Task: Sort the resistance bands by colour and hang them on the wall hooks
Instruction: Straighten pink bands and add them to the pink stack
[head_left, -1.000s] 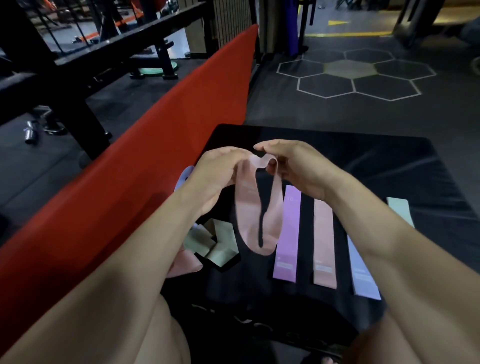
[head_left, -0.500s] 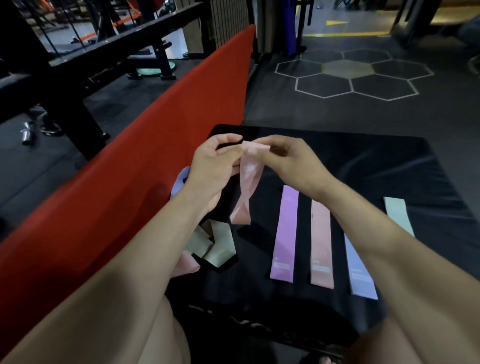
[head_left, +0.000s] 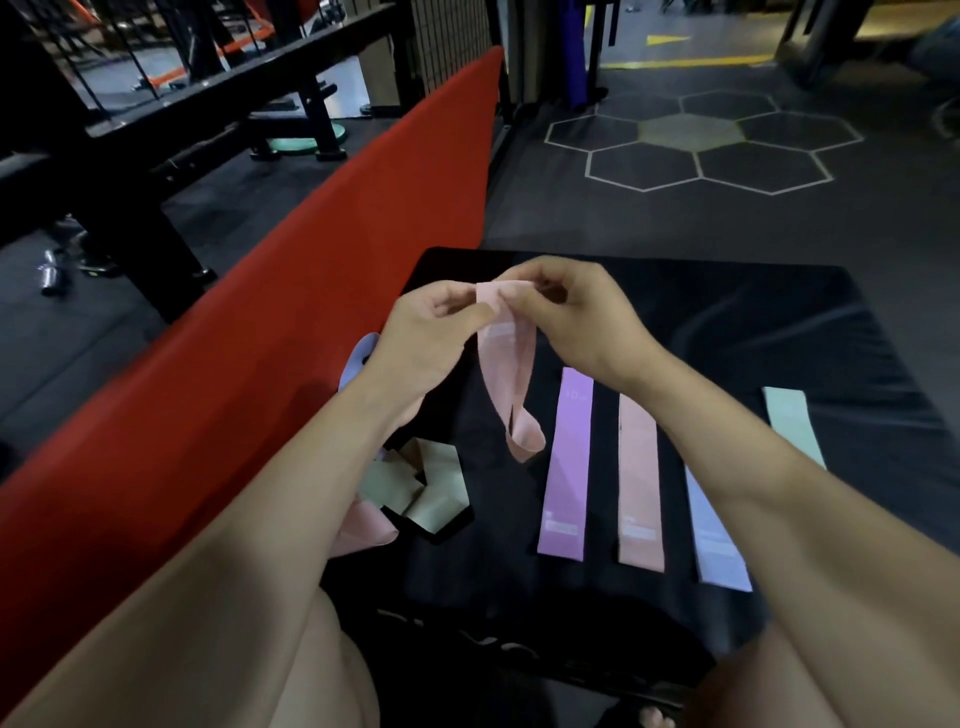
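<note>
A pink resistance band (head_left: 506, 379) hangs twisted above the black mat (head_left: 727, 322). My left hand (head_left: 421, 343) and my right hand (head_left: 576, 322) both pinch its top end. Flat on the mat lie a purple band (head_left: 566, 462), a second pink band (head_left: 639, 483), a lavender band (head_left: 719, 535) and a pale green band (head_left: 792, 423), side by side. To the left is a loose heap: a crumpled pale green band (head_left: 415, 488), a pink band (head_left: 363, 525) and a lavender band (head_left: 361, 353), partly hidden by my left arm.
A long red padded barrier (head_left: 260, 338) runs along the mat's left side. Beyond it stand black gym racks (head_left: 156, 104) and a dumbbell (head_left: 49, 275). Dark rubber floor with hexagon markings (head_left: 691, 135) lies ahead. No wall hooks are in view.
The hanging pink band was an open loop, then got twisted and bunched; my hands came closer together and now pinch its top end flat.
</note>
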